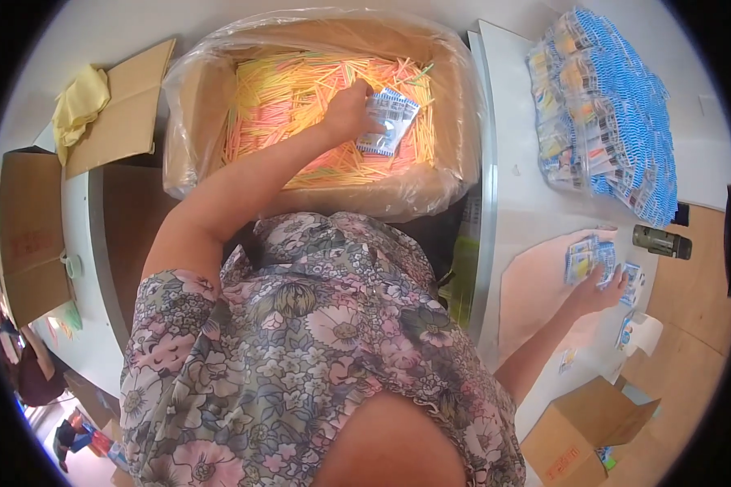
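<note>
My left hand (pixel 351 112) is over the carton (pixel 199 122), its fingers closed on a small blue-edged packet (pixel 395 114) with a clear front. Beneath it the carton, lined with a clear plastic bag (pixel 455 122), is full of thin yellow, pink and pale green sticks (pixel 276 105). To the right, my right hand (pixel 599 294) is at a few similar small packets (pixel 581 261) on a pink sheet (pixel 536 280). Its fingers appear closed on one of them, though they partly hide it. Another packet (pixel 630 284) lies beside the fingertips.
A large stack of blue-edged packets (pixel 625 122) stands at the far right of the white table (pixel 503 154). An open cardboard box (pixel 577 430) is at lower right. On the left are a cardboard flap (pixel 126 114), a yellow cloth (pixel 81 105) and another carton (pixel 31 235).
</note>
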### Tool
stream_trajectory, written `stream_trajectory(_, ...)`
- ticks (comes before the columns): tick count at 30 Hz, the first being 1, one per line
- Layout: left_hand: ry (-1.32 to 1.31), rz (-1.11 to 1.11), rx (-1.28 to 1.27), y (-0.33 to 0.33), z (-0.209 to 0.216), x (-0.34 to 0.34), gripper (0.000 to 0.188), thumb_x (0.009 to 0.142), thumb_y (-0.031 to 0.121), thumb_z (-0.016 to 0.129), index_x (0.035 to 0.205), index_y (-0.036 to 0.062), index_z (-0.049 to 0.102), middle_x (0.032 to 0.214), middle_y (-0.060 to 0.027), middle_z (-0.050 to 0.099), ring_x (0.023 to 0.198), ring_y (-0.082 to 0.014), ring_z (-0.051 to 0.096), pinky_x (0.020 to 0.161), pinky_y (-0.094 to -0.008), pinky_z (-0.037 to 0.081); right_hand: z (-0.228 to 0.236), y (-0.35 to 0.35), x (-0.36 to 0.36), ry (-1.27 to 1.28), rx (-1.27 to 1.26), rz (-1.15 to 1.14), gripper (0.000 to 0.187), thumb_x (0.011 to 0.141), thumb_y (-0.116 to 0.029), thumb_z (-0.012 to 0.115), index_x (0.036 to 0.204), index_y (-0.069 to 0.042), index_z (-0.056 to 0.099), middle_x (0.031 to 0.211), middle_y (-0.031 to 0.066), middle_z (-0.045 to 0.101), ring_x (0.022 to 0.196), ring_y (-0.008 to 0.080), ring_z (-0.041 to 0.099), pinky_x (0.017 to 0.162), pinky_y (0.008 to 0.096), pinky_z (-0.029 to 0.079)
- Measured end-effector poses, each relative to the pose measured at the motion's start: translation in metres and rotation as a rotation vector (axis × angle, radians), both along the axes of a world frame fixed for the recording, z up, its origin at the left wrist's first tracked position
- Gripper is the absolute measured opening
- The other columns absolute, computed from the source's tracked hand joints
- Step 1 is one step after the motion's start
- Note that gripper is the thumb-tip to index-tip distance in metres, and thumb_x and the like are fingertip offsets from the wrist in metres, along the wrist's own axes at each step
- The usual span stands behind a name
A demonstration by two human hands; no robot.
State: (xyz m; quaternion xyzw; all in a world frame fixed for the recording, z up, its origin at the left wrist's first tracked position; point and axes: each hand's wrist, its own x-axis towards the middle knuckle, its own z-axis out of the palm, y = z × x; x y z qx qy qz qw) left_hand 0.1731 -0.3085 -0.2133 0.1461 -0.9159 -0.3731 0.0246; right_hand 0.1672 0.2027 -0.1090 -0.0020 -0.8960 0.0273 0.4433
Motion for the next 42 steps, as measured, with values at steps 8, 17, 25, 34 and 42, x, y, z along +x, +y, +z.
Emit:
stream_trajectory(8, 0.108, 0.107, -0.006, -0.009, 0.018, 0.006, 0.041, 0.063, 0.015, 0.08, 0.095, 0.0004, 0.06, 0.086, -0.0123, 0.065, 0.078, -0.021, 0.063, 0.069, -0.0303, 0.05, 0.029, -0.144, 0.011, 0.03, 0.044, 0.619, 0.031, 0.079, -0.012, 0.063, 0.106, 0.004, 0.059, 0.106, 0.0167, 0.06, 0.099, 0.0324, 0.056, 0.088, 0.0417, 0.04)
stream_trajectory(17, 0.276, -0.297, 0.912, -0.034, 0.089, 0.029, 0.017, 0.084, 0.012, 0.063, 0.098, 0.0019, 0.064, 0.082, 0.0003, 0.065, 0.074, -0.0075, 0.06, 0.068, -0.0239, 0.049, 0.023, -0.371, -0.028, -0.811, -0.601, 1.161, 0.02, 0.081, -0.015, 0.065, 0.093, 0.0, 0.065, 0.075, 0.0026, 0.062, 0.067, 0.009, 0.054, 0.06, 0.024, 0.044)
stream_trajectory(25, 0.417, 0.145, 0.62, -0.097, 0.051, 0.071, 0.022, 0.089, 0.019, 0.058, 0.101, 0.0021, 0.065, 0.085, -0.0017, 0.066, 0.078, -0.0063, 0.059, 0.071, -0.0211, 0.046, -0.073, -0.42, -0.05, -1.11, 0.072, 1.501, 0.024, 0.077, -0.017, 0.065, 0.092, 0.001, 0.064, 0.077, 0.0104, 0.063, 0.071, 0.023, 0.06, 0.066, 0.0324, 0.048)
stream_trajectory(34, 0.586, 0.425, 0.865, -0.089, 0.029, 0.069, 0.018, 0.09, 0.017, 0.057, 0.097, 0.0014, 0.064, 0.087, -0.0036, 0.066, 0.076, -0.0079, 0.062, 0.069, -0.023, 0.05, -0.111, -0.453, -0.047, -0.949, 0.784, 1.489, 0.012, 0.074, -0.001, 0.05, 0.08, 0.004, 0.06, 0.085, 0.0205, 0.06, 0.082, 0.0347, 0.061, 0.069, 0.0418, 0.051)
stream_trajectory(42, 0.63, 0.384, 0.878, -0.08, 0.034, 0.071, 0.02, 0.09, 0.013, 0.055, 0.102, -0.0007, 0.063, 0.086, -0.0007, 0.065, 0.076, -0.0055, 0.059, 0.069, -0.0216, 0.048, -0.111, -0.451, -0.052, -0.96, 0.794, 1.638, 0.011, 0.074, 0.0, 0.05, 0.077, 0.005, 0.059, 0.085, 0.0192, 0.06, 0.079, 0.0347, 0.061, 0.068, 0.0412, 0.051)
